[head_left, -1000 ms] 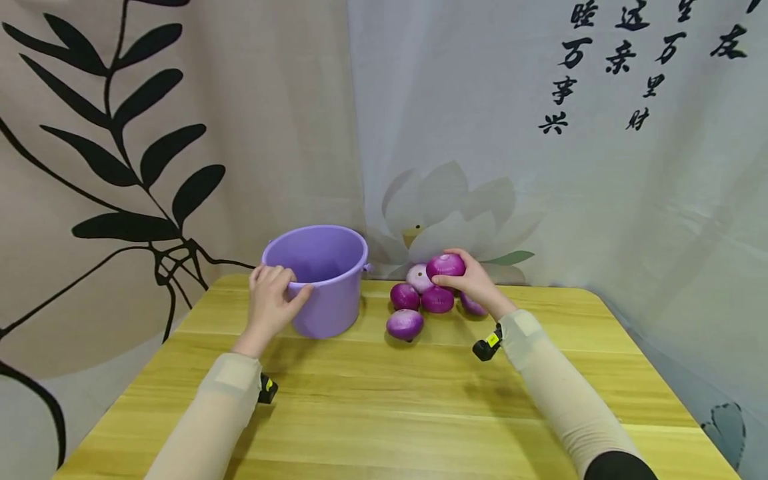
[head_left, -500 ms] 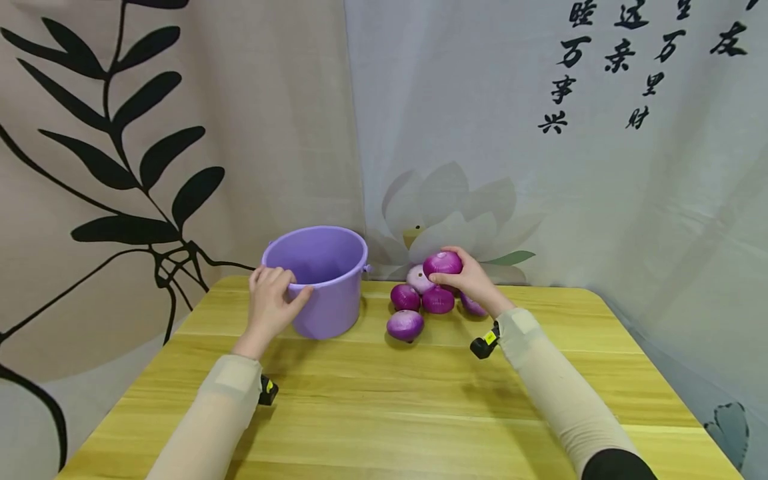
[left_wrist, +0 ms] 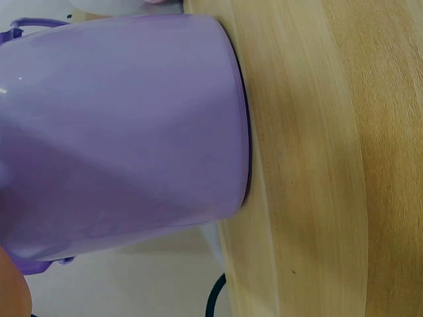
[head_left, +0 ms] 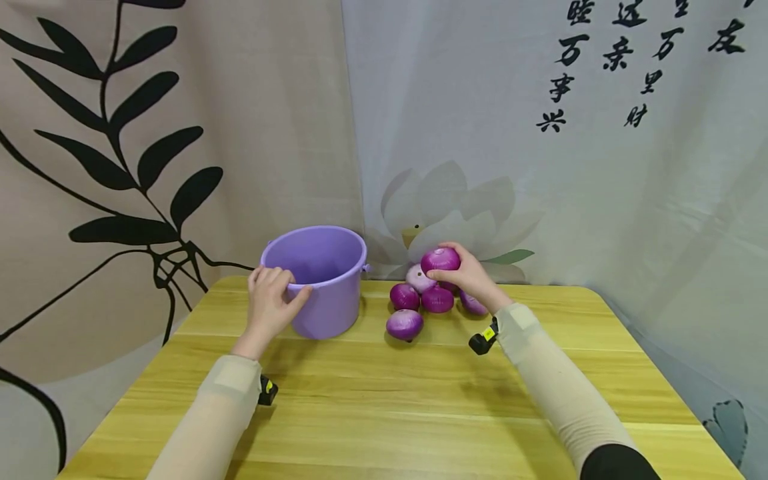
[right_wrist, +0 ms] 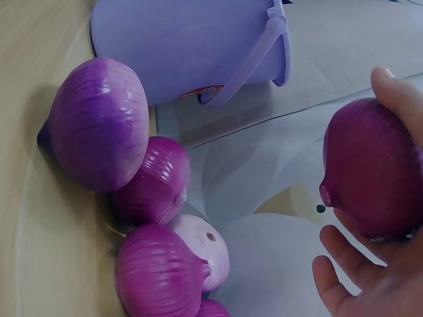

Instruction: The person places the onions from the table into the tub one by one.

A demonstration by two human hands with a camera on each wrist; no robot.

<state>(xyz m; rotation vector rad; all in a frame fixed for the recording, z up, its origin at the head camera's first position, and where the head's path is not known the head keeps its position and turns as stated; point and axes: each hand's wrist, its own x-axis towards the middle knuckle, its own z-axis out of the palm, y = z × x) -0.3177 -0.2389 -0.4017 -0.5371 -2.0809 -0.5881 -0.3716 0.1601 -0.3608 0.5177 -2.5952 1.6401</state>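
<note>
A purple bucket (head_left: 330,307) stands upright at the back left of the table. My left hand (head_left: 271,303) grips its near rim, fingers over the edge and thumb outside. In the head view my right hand (head_left: 471,277) holds a red onion (head_left: 441,259) above a group of several onions. The right wrist view shows that held onion (right_wrist: 373,168) between thumb and fingers, apart from the others. Below it lie a pale onion (head_left: 419,277), a dark onion (head_left: 437,300) and, nearest the front, another onion (head_left: 405,325). The bucket's inner floor is hidden.
The wooden table (head_left: 372,413) reaches back to a hanging cloth (head_left: 456,100) printed with leaves, a lotus and writing. A handle (right_wrist: 248,66) hangs at the bucket's side. One onion (head_left: 473,305) lies under the right wrist.
My right hand has moved slightly left and up with the onion, showing more of the ones beneath. The left hand and the bucket stay in place.
</note>
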